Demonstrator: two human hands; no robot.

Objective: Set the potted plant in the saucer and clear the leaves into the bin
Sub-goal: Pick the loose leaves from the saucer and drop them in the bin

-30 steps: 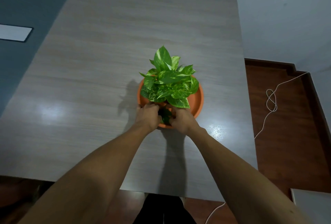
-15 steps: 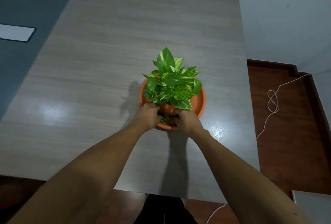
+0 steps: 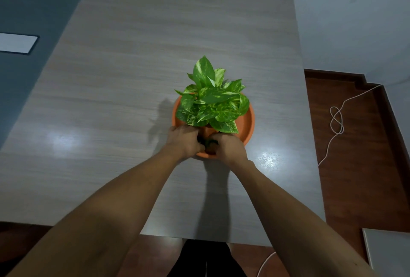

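Since the potted plant (image 3: 211, 103) is already sat in the saucer (image 3: 246, 121), loose leaves (image 3: 209, 142) seem gathered between left hand (image 3: 184, 141) and right hand (image 3: 228, 148), cupped together for binning.

Leaves and hands (image 3: 206, 143) hide the pot (image 3: 207, 131).

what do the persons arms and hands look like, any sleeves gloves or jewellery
Both forearms are bare as far up as the view shows, with no sleeves in sight. The left hand and right hand wear no gloves, and no watch, bracelet or ring is visible on either.
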